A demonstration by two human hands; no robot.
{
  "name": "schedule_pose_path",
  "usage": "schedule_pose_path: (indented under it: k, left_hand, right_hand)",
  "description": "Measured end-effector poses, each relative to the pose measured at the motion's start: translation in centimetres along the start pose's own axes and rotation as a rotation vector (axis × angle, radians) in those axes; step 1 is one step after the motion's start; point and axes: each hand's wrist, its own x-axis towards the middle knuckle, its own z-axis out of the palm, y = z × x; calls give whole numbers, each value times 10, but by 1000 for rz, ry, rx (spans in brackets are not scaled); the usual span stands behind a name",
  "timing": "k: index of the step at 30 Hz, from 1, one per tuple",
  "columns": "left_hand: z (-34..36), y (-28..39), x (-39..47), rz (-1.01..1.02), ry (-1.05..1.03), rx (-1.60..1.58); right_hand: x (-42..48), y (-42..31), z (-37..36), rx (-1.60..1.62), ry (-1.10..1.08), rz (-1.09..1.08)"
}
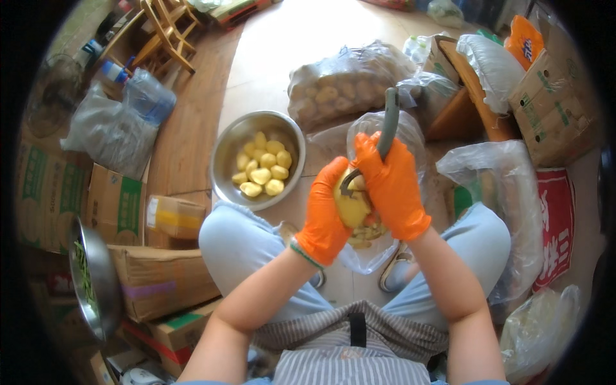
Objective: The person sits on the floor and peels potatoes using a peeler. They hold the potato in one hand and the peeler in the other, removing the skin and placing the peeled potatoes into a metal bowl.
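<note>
Orange gloves cover both hands. My left hand [327,216] grips a peeled yellow potato [350,204] from its left side. My right hand [397,190] is closed round the grey handle of a peeler [391,113], whose curved metal head lies against the potato. Below the hands, peelings [368,236] lie in a clear plastic bag [368,260] between the feet. To the left stands a steel bowl [216,168] with several peeled potatoes [261,176]. Beyond the hands lies a large clear bag of unpeeled potatoes [332,96].
Cardboard boxes [163,284] are stacked at the left, beside a tilted metal bowl [103,284] holding green vegetables. A blue water jug [151,98] and a wooden chair [166,33] stand farther off. Plastic bags [515,207] and a carton [553,108] are on the right.
</note>
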Motion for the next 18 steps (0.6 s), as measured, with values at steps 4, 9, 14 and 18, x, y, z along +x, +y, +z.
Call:
schedule_pose_path:
  k: [4, 9, 14, 18]
  left_hand:
    - [5, -2, 0, -22, 5, 87]
    - [22, 1, 0, 137, 81, 244]
    - [-7, -7, 7, 239, 182, 469]
    - [18, -3, -3, 287, 156, 611]
  right_hand:
    - [8, 10, -9, -48, 19, -31]
    - [6, 1, -11, -198, 65, -96]
    - [8, 0, -12, -82, 12, -20]
    - [16, 21, -20, 424, -74, 227]
